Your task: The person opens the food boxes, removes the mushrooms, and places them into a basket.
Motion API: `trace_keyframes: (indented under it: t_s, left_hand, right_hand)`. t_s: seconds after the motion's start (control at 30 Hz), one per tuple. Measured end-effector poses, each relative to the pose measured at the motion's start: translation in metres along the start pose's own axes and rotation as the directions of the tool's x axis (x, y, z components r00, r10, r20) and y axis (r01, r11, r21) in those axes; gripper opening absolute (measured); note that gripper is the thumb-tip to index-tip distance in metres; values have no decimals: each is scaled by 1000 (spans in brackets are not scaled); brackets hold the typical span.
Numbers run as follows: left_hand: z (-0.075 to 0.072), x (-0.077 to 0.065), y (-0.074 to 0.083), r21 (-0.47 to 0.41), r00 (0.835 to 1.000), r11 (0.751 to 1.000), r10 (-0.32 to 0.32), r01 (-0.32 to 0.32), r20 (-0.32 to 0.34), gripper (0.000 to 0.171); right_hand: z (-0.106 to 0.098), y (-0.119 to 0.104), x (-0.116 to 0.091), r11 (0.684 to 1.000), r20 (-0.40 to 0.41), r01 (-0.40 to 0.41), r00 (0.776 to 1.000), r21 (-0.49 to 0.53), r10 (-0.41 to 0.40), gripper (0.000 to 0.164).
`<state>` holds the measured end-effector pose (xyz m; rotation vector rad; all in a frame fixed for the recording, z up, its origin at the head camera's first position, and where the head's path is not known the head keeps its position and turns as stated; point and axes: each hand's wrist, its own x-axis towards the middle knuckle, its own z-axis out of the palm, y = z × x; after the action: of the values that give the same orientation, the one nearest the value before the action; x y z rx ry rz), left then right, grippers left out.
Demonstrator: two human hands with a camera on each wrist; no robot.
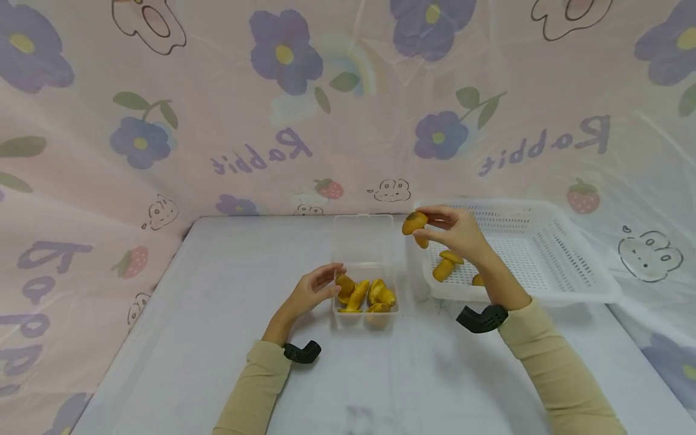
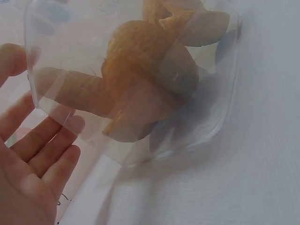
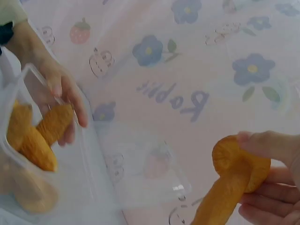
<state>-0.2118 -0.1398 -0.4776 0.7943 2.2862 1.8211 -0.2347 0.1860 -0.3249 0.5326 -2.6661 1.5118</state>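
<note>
A right hand, its grip clamped on a mushroom by the cap, holds it up near the basket; the left hand, fingers loosely apart, touches the box, apparently steadying it.

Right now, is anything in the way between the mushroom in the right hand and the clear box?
Nothing visible is. The right hand holds the mushroom up near the basket, with open space toward the clear box. Its lid is folded back, and the left hand is at the box's left side.
</note>
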Motion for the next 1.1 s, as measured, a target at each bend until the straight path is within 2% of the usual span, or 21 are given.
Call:
trace_keyframes:
  t_s: [0.23,0.47,0.83,1.1]
  left_hand:
    - [0,-1,-1,6,1000,1000,10,-10,-1,53]
    - [0,-1,0,-11,1000,1000,-15,15,-7,51]
    - [1,0,-1,-9,1000,1000,0,0,2,53]
    - [0,0,-2,0,1000,1000,17,-17,-7,51]
  right_hand:
    - [-20,17,9,998,-42,-56,997,35,57,52]
    - [-32,38,17,994,-60,-113,992,-9,112,55]
    - [-41,59,28,977,-15,-179,984,-120,179,56]
    - [-43,74,40,968,17,-197,979,-156,202,57]
